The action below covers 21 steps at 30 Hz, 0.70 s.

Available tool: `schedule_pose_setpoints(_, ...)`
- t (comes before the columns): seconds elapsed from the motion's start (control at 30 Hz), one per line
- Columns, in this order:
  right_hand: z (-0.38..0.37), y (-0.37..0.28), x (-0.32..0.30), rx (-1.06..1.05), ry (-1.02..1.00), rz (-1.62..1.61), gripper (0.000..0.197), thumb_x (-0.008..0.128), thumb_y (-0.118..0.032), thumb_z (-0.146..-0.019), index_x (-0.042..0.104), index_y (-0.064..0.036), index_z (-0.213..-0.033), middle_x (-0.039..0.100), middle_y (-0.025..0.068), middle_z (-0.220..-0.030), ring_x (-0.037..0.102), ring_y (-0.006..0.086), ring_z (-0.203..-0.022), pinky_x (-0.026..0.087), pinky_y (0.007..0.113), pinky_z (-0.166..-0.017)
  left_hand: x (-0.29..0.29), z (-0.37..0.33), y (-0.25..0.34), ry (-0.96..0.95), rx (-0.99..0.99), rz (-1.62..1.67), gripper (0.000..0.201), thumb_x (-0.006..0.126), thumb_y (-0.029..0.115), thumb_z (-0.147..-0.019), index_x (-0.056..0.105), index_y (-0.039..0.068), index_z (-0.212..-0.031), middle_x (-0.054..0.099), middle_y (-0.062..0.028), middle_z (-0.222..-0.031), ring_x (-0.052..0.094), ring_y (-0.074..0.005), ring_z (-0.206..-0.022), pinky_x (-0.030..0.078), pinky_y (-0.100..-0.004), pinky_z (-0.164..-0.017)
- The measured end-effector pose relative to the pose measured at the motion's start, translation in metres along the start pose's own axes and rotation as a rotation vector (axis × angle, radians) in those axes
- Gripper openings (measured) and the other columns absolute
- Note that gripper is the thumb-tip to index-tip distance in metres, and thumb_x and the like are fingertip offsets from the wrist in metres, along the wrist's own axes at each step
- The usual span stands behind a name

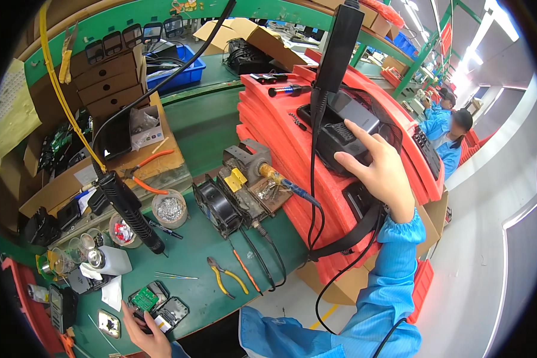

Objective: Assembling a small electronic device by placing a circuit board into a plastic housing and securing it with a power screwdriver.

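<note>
At the lower left, my left hand grips the near edge of an opened black device case, thumb and fingers on either side of it. A green circuit board sits in the other half of the case. My right hand is stretched over the stacked red foam, thumb and forefinger apart. Its fingertips are at a black ribbed device; I cannot tell whether they touch it. A shiny dark device lies just beyond. A blue sleeve covers my right forearm.
A soldering iron rests in its stand beside a small black fan. Yellow-handled pliers, an orange tool and a white cup are on the green bench. A black electric screwdriver hangs left; cables dangle. People in blue work at right.
</note>
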State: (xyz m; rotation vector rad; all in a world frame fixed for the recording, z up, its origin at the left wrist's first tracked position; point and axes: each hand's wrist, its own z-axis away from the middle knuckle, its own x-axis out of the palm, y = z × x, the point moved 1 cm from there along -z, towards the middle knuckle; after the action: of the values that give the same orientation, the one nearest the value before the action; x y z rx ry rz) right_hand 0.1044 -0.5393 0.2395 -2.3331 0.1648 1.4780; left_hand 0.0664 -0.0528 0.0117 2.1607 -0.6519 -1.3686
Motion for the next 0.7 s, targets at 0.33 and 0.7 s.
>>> schedule_pose_setpoints(0.33, 0.004, 0.002, -0.001, -0.051, 0.084, 0.109, 0.066, 0.083, -0.041, -0.086, 0.064, -0.0123, -0.142, 0.062, 0.0179, -0.101, 0.065, 0.0346, -0.092, 0.052, 0.044, -0.084, 0.001, 0.004, 0.004, 0.043, 0.049, 0.012, 0.054, 0.070, 0.025, -0.102, 0.056, -0.006, -0.144, 0.062, -0.0145, -0.089, 0.049, -0.0226, -0.065, 0.045, -0.0374, -0.060)
schedule_pose_setpoints(0.7, 0.008, 0.008, 0.002, -0.031, 0.162, -0.008, 0.066, 0.085, -0.035, -0.084, 0.064, -0.0110, -0.142, 0.061, 0.0130, -0.097, 0.062, 0.0282, -0.087, 0.052, 0.039, -0.080, 0.002, -0.002, 0.009, -0.006, -0.020, -0.041, 0.054, 0.069, 0.024, -0.103, 0.055, -0.006, -0.145, 0.068, -0.0208, -0.103, 0.059, -0.0277, -0.074, 0.050, -0.0388, -0.067)
